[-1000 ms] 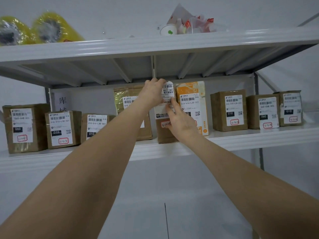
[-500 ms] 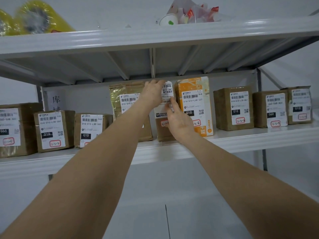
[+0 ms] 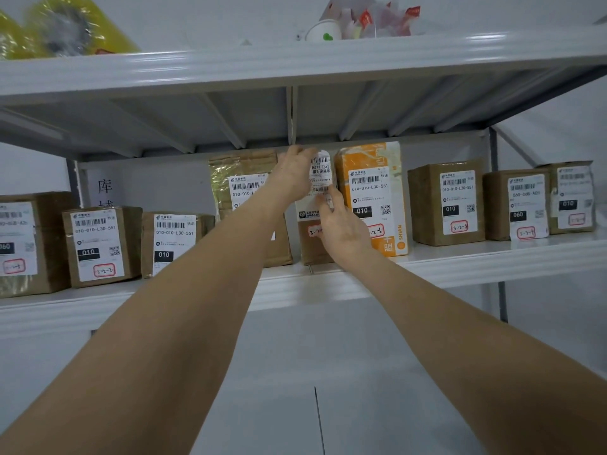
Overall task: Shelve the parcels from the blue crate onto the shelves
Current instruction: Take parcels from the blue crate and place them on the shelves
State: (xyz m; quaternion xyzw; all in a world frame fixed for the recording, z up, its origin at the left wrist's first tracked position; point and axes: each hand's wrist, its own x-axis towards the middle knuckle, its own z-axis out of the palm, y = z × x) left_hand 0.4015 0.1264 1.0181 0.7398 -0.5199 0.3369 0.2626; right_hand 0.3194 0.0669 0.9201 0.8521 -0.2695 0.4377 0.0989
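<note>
Head view, both arms reaching forward and up.

Task item: parcel (image 3: 321, 172), a narrow brown cardboard box standing upright on the shelf (image 3: 460, 261), near the middle of the row. A white label with barcode and printed characters covers the upper front. A second white label sits lower down, and below it a red-bordered sticker with handwritten digits, partly covered. The bottom edge rests on the shelf surface, close to the front lip.

Left hand (image 3: 295, 175): at the top left corner of the parcel, fingers curled over its upper edge, gripping it.
Right hand (image 3: 343, 226): on the front face, fingers (image 3: 328, 201) laid fairly straight against the label, pressing. Thumb position cannot be made out.

Neighbours: orange parcel (image 3: 372, 198) just beside it on the right, upright and a little taller. Tall brown parcel (image 3: 244, 192) with glossy tape just beside it on the left, partly behind the left forearm. Three brown boxes (image 3: 446, 201) further right and three more (image 3: 101, 246) to the left, all with white barcode labels and red-bordered stickers facing out.

Surface and room: the shelf is pale grey metal. The upper shelf (image 3: 295, 65) shows its ribbed underside. On it stand yellow-wrapped rolls (image 3: 65, 27) at left and a clear bag (image 3: 371, 19) with a paper cup at right. A paper sign (image 3: 105, 192) with printed characters hangs behind the row. Walls are white.
</note>
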